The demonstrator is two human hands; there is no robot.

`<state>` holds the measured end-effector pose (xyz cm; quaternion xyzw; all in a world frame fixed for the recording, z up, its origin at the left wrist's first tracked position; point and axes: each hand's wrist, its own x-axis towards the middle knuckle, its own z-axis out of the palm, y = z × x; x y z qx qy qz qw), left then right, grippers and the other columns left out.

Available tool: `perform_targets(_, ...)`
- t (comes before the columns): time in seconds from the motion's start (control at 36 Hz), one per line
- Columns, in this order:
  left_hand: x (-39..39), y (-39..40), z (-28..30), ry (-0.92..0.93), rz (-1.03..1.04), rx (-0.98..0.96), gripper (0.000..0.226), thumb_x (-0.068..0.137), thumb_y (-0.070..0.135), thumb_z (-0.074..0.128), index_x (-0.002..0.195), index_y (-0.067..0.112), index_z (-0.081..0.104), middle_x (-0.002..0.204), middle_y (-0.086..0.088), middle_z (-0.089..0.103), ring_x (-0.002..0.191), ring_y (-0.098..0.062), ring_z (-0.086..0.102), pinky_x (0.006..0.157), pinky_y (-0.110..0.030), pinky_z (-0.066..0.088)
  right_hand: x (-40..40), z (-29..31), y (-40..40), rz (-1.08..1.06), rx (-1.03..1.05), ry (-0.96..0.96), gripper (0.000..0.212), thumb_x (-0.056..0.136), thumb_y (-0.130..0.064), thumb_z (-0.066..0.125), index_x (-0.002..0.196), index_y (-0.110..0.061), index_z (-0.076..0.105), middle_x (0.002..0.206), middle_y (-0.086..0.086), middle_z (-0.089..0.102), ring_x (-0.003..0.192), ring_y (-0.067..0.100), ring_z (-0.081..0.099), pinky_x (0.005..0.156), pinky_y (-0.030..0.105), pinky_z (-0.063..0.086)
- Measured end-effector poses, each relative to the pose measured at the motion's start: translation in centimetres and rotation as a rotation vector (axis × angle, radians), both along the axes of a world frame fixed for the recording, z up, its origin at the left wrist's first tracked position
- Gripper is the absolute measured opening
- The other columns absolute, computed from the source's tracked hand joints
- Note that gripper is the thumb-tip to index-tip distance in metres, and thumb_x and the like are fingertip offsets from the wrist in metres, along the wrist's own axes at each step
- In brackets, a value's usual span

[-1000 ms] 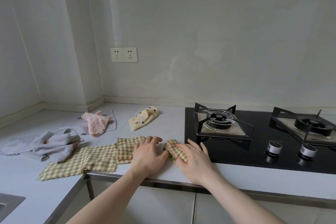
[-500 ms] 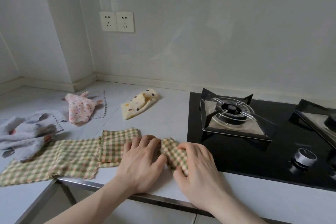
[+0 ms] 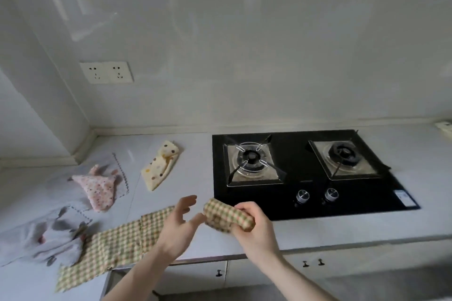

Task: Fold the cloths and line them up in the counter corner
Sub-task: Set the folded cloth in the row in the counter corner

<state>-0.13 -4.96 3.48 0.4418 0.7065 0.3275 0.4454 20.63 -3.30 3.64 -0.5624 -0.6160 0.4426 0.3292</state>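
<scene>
Your right hand point(image 3: 256, 225) has its fingers curled round a folded green-checked cloth point(image 3: 226, 215), holding it up off the table point(image 3: 318, 230) just in front of the black hob point(image 3: 305, 171). Your left hand point(image 3: 178, 225) is beside it with fingers spread wide and relaxed, gripping nothing, its thumb near the cloth's left end. Below that hand, more checked cloth point(image 3: 110, 247) lies flat along the table's front edge. To its left sits a crumpled grey cloth point(image 3: 53, 239). Farther back, toward the corner, a pink spotted cloth point(image 3: 100, 188) lies on a pale cloth with a zigzag edge point(image 3: 121, 178), and a yellow dotted cloth point(image 3: 161, 168) lies folded, well apart from the checked ones
</scene>
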Motion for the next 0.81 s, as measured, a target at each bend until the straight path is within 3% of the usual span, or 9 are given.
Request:
perform_targets(0.14, 4.6, 0.2, 8.1, -0.237, -0.144, -0.005, 0.064, 0.067, 0.046, 0.070, 0.128, 0.031, 0.058, 0.124, 0.011, 0.064, 0.115, -0.007, 0.060, 0.093, -0.027, 0.048, 5.6, 8.4, -2.0, -0.003, -0.077, 0.058, 0.039, 0.081, -0.010, 0.075, 0.108, -0.036, 0.063, 0.105, -0.010, 0.069, 0.097, 0.001, 0.065, 0.078, 0.025, 0.059)
perform_targets(0.19, 7.3, 0.7, 10.1, -0.316, -0.218, -0.032, 0.060, 0.067, 0.043, 0.074, 0.122, 0.022, 0.065, 0.117, -0.001, 0.071, 0.106, -0.015, 0.068, 0.090, -0.030, 0.056, 8.1, 10.7, -2.3, -0.009, -0.090, 0.061, 0.039, 0.081, -0.013, 0.075, 0.110, -0.035, 0.063, 0.105, -0.008, 0.068, 0.098, 0.001, 0.065, 0.077, 0.023, 0.058)
perform_targets(0.28, 11.5, 1.4, 12.2, -0.379, -0.374, -0.041, 0.033, 0.088, 0.024, 0.075, 0.117, 0.008, 0.067, 0.110, -0.011, 0.075, 0.103, -0.025, 0.072, 0.092, -0.037, 0.059, 12.0, 12.9, -2.8, -0.054, -0.097, 0.056, 0.039, 0.081, -0.018, 0.076, 0.113, -0.037, 0.063, 0.109, -0.010, 0.067, 0.102, 0.004, 0.065, 0.079, 0.024, 0.059)
perform_targets(0.33, 14.1, 2.0, 13.0, -0.367, -0.444, 0.004, 0.022, 0.095, 0.014, 0.070, 0.115, 0.004, 0.067, 0.108, -0.012, 0.076, 0.102, -0.028, 0.073, 0.085, -0.035, 0.060, 14.8, 13.8, -3.1, -0.117, -0.102, 0.055, 0.041, 0.081, -0.020, 0.076, 0.114, -0.039, 0.062, 0.111, -0.012, 0.065, 0.104, 0.005, 0.064, 0.083, 0.027, 0.060)
perform_targets(0.42, 18.2, 3.0, 14.2, -0.312, -0.516, 0.083, 0.021, 0.093, 0.014, 0.071, 0.111, 0.004, 0.067, 0.103, -0.011, 0.077, 0.100, -0.030, 0.073, 0.083, -0.038, 0.058, 19.2, 14.4, -3.5, -0.179, -0.126, 0.058, 0.040, 0.083, -0.024, 0.077, 0.116, -0.039, 0.060, 0.110, -0.013, 0.066, 0.103, 0.003, 0.065, 0.084, 0.025, 0.059)
perform_targets(0.53, 24.8, 4.2, 15.3, -0.225, -0.629, 0.146, 0.015, 0.096, 0.014, 0.068, 0.108, 0.005, 0.066, 0.100, -0.009, 0.076, 0.094, -0.025, 0.073, 0.074, -0.028, 0.056, 25.8, 14.6, -3.6, -0.221, -0.129, 0.039, 0.036, 0.083, -0.030, 0.076, 0.115, -0.036, 0.062, 0.105, -0.010, 0.069, 0.097, 0.005, 0.068, 0.082, 0.028, 0.060)
perform_targets(0.67, 34.3, 5.0, 16.3, -0.151, -0.638, 0.213, 0.013, 0.097, 0.025, 0.067, 0.103, 0.014, 0.070, 0.089, 0.003, 0.076, 0.076, -0.009, 0.071, 0.064, -0.021, 0.053, 35.3, 14.8, -3.9, -0.274, -0.129, 0.000, 0.028, 0.078, -0.035, 0.076, 0.102, -0.022, 0.069, 0.094, 0.006, 0.073, 0.087, 0.021, 0.072, 0.081, 0.048, 0.059)
perform_targets(0.81, 43.1, 5.7, 16.6, -0.084, -0.629, 0.272, 0.020, 0.096, 0.033, 0.067, 0.096, 0.014, 0.072, 0.086, 0.001, 0.076, 0.072, -0.010, 0.071, 0.062, -0.020, 0.054, 44.2, 15.1, -3.5, -0.321, -0.144, -0.051, 0.019, 0.084, -0.031, 0.078, 0.096, -0.017, 0.072, 0.088, 0.002, 0.076, 0.080, 0.016, 0.074, 0.078, 0.038, 0.062)
